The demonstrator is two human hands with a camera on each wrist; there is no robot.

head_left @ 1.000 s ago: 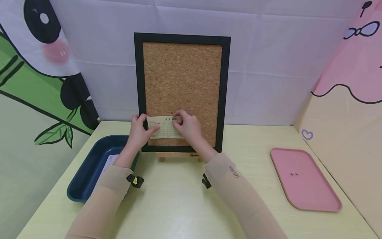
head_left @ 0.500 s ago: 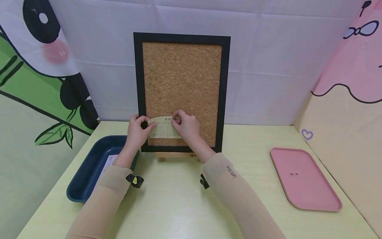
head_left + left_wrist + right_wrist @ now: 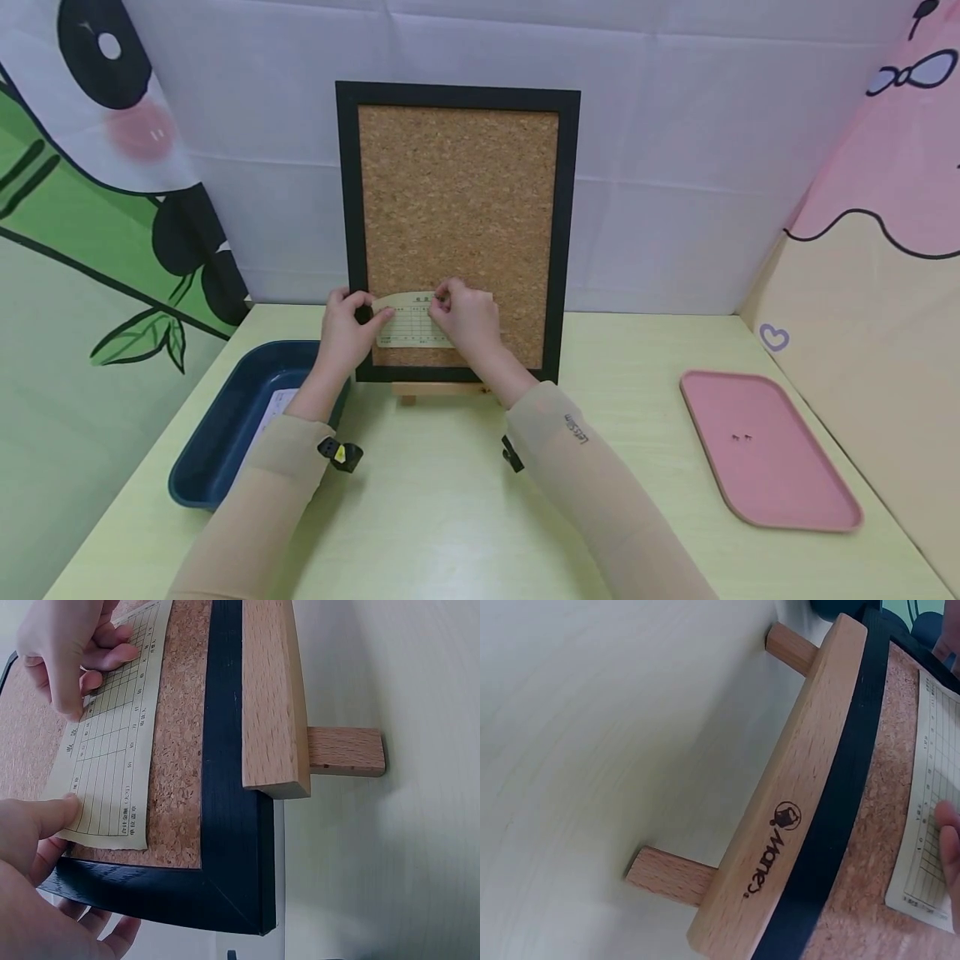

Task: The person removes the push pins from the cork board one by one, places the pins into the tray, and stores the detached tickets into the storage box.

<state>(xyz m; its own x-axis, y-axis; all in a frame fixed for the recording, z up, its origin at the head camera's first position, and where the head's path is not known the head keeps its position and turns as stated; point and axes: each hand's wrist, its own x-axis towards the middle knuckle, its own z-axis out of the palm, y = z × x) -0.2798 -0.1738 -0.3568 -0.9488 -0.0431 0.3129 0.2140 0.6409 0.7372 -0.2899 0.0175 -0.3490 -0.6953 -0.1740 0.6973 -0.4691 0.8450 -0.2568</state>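
A cream paper form [image 3: 412, 323] with a printed grid lies against the lower part of a black-framed cork board [image 3: 459, 192]. My left hand [image 3: 347, 329] pinches the form's left end between thumb and index finger, its other fingers reaching behind the frame edge, as the left wrist view shows. My right hand [image 3: 471, 317] is at the form's top edge, thumb and index finger together on a small silver pushpin that these fingers now hide. The right part of the form is covered by this hand in the head view.
The board stands on a wooden easel [image 3: 780, 810] with short feet. At the left is a dark blue tray [image 3: 187, 467] holding white paper [image 3: 276, 406]. A pink tray [image 3: 787, 483] with tiny metal pins [image 3: 741, 437] lies at the right. A printed cloth hangs behind.
My left thumb has drawn back from the form's face to its left end, and the form's upper left edge now curves. The right fingers have shifted slightly left, covering the pushpin seen earlier.
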